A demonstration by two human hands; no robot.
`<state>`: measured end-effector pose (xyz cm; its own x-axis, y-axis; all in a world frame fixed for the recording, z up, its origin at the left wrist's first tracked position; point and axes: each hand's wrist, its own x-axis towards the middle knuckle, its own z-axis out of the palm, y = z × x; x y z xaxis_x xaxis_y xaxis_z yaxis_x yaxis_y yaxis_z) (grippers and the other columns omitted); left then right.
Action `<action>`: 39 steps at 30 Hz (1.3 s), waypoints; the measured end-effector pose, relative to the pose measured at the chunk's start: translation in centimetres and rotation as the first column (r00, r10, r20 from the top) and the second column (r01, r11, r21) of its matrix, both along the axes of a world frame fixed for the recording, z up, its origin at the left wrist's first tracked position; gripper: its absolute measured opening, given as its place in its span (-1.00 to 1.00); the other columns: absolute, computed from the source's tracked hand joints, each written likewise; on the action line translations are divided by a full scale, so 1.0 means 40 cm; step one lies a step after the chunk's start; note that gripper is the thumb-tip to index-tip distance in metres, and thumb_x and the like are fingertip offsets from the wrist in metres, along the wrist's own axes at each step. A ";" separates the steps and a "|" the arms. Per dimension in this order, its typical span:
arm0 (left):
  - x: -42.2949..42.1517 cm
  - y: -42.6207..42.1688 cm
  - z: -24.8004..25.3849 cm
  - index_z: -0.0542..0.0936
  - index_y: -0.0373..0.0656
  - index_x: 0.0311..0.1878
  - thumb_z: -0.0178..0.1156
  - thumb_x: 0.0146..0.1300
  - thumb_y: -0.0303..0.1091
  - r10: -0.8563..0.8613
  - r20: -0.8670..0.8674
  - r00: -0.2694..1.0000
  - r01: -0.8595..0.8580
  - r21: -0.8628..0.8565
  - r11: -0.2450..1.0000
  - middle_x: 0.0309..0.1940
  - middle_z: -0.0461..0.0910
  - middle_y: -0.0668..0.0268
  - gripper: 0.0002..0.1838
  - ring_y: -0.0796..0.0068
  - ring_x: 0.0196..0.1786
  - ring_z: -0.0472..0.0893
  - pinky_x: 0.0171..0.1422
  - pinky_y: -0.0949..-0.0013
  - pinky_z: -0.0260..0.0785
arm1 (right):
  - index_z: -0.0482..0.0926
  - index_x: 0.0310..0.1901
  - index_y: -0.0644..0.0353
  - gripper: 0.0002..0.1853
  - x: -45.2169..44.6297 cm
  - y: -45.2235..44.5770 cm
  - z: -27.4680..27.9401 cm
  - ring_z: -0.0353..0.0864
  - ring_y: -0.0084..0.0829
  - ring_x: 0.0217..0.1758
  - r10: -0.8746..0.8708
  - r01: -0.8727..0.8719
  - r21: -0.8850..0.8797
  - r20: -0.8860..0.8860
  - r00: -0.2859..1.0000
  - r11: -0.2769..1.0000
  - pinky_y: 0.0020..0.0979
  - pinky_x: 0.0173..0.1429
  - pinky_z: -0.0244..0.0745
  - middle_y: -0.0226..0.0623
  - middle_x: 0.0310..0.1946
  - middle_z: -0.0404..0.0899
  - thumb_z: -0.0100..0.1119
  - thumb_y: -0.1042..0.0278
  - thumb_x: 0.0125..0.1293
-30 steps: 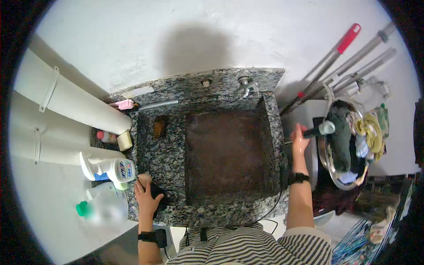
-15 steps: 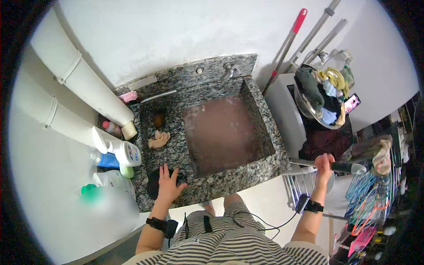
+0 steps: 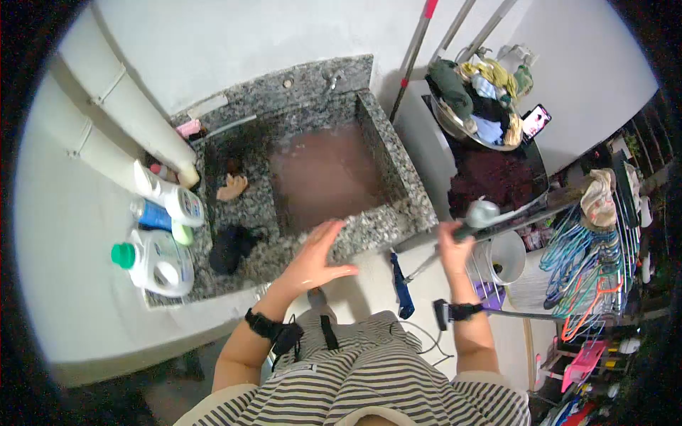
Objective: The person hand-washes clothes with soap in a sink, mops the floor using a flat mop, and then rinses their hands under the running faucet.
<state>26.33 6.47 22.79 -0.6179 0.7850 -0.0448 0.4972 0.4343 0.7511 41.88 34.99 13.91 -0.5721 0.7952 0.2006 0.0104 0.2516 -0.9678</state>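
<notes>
My left hand (image 3: 312,259), fingers stretched and thumb apart, is held over the front edge of the granite sink (image 3: 334,245) and holds nothing. Left of it, a wet black cloth (image 3: 229,248) is bunched on the ledge, with a beige cloth (image 3: 232,187) behind. Murky brownish water (image 3: 327,170) fills the sink's basin. My right hand (image 3: 455,248) is wrapped round the dark grip of a metal pole (image 3: 424,265). The pole slants down to a narrow blue head (image 3: 401,285) near the floor; its exact kind is unclear.
Detergent bottles (image 3: 167,263) line the left wall. To the right, a metal basin of clothes (image 3: 483,99) and a phone (image 3: 536,122) rest on a white appliance (image 3: 426,142). Hangers (image 3: 586,255) hang from a rack, near a white bucket (image 3: 506,257).
My left hand has left the black cloth and moved right, up to the sink's front edge. My right hand has brought the pole leftward toward me, and its blue head has come into view.
</notes>
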 end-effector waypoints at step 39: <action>0.986 -0.851 0.617 0.54 -0.04 -0.45 0.20 0.09 -0.38 0.090 -0.149 0.985 0.123 0.962 0.244 -0.54 0.51 0.47 -0.96 0.70 -0.52 0.46 -0.42 0.56 0.34 | 0.44 -0.28 0.25 -0.76 0.444 -0.683 0.478 0.42 -0.23 0.11 0.623 -0.488 -0.824 -0.549 0.558 -0.289 -0.30 0.21 0.32 -0.11 -0.14 0.50 -0.16 0.26 0.37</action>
<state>65.78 -27.57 47.48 -0.5172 0.1794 0.8369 0.6354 -0.5746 0.5158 59.64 7.65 33.01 -0.8418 -0.4402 -0.3124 0.5329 -0.7699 -0.3511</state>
